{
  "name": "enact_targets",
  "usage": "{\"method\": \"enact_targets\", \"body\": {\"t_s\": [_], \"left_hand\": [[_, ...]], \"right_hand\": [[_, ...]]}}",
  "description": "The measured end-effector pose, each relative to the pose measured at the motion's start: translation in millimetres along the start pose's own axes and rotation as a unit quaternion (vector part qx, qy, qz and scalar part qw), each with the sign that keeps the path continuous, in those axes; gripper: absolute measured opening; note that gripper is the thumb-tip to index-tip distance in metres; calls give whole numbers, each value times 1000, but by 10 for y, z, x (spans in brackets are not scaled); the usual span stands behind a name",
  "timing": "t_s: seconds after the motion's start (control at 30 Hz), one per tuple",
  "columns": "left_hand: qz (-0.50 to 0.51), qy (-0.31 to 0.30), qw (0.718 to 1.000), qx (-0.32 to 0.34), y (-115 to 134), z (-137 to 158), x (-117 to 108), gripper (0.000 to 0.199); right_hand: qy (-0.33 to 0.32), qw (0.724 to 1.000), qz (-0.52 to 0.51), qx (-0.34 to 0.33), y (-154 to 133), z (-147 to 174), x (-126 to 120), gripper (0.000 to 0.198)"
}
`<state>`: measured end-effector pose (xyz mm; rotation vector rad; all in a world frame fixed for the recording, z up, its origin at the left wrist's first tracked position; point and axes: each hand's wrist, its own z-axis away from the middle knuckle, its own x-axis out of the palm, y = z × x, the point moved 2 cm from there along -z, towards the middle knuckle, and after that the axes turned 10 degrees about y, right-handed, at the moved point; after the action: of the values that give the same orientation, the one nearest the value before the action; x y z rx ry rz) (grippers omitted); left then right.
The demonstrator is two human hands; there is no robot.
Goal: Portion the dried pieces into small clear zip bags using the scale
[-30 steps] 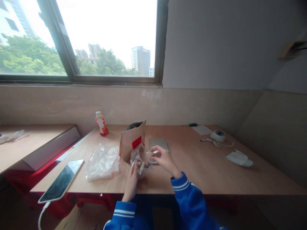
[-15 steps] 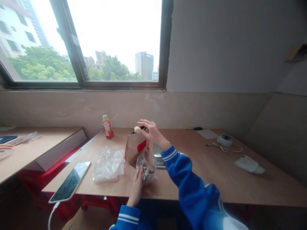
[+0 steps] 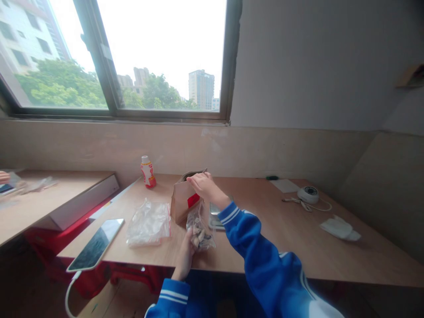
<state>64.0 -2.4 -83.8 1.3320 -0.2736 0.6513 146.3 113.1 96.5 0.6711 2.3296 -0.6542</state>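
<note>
My left hand (image 3: 186, 252) is closed on a clear plastic bag (image 3: 202, 238) near the table's front edge. Pale, dark-edged chunks show through its film; I cannot make out their kind. Just behind it stands a brown paper bag (image 3: 180, 201) with a red patch, its top open. My right hand (image 3: 205, 186) has its fingers together over the front rim of the paper bag, apparently gripping it. Whether anything else is within those fingers is hidden. Partly behind my right wrist lies a flat silvery device (image 3: 216, 223).
Left of the paper bag lie clear zip bags (image 3: 149, 225) and a phone (image 3: 97, 245) on a cable. Behind them stands a drink bottle (image 3: 147, 172). To the right are a white dome camera (image 3: 308, 194) and a crumpled white wrapper (image 3: 340, 228). Another person's hand (image 3: 4, 177) shows far left.
My right hand has come down from above the paper bag onto its rim, and the pale piece at its fingertips is no longer visible. The plastic bag has turned, showing more chunks.
</note>
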Motion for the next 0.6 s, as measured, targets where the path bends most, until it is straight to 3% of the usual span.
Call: {"method": "enact_targets", "body": {"t_s": [0.1, 0.2, 0.3, 0.37, 0.47, 0.6], "left_hand": [[30, -10, 999, -5, 44, 33, -1, 42], [58, -19, 998, 5, 35, 21, -44, 45], [46, 4, 999, 9, -3, -5, -86, 51], [26, 19, 999, 12, -15, -14, -88, 55], [14, 20, 999, 29, 1, -9, -55, 56], [1, 1, 999, 52, 42, 25, -1, 56]], "right_hand": [[-21, 1000, -3, 11, -16, -39, 1, 40], [68, 994, -85, 32, -32, 53, -184, 33], [150, 966, -183, 102, 11, 301, -379, 28], [84, 953, -248, 151, 67, 521, -398, 26], [-91, 930, -299, 193, 156, 864, -284, 26], [-119, 941, -238, 209, 240, 1143, -92, 19]]}}
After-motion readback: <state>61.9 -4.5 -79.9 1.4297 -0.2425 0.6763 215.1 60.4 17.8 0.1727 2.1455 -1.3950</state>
